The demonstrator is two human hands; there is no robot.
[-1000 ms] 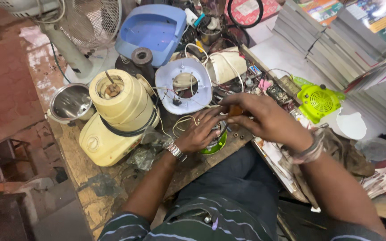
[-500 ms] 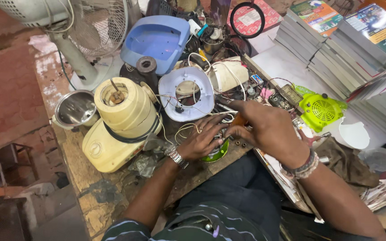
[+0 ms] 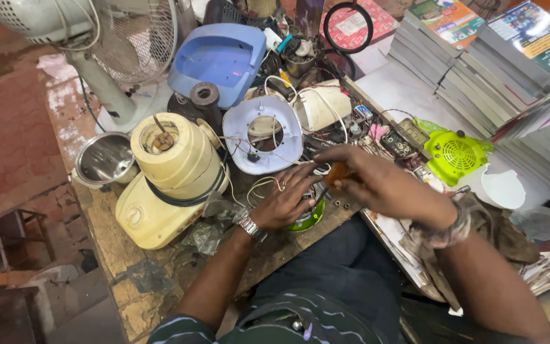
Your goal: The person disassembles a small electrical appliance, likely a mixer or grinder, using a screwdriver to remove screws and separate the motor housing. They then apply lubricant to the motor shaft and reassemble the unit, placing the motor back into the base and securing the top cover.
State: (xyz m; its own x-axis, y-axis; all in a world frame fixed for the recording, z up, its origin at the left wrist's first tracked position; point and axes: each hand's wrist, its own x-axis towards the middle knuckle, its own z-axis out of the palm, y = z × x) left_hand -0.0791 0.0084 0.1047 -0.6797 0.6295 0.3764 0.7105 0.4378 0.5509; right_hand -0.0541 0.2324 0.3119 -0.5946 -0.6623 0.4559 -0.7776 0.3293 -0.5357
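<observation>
On the cluttered workbench point(image 3: 154, 280), the left hand point(image 3: 286, 202) presses down on a round green part point(image 3: 308, 218) near the front edge. The right hand point(image 3: 377, 181), fingers pinched on an orange screwdriver handle point(image 3: 337, 173), sits just above and right of it.

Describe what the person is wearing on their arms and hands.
Both forearms are bare, with no gloves on the hands. The left hand has a silver metal wristwatch at the wrist. The right hand has a chunky metal bracelet around its wrist. A dark shirt with thin pale stripes shows at the bottom edge.
</observation>
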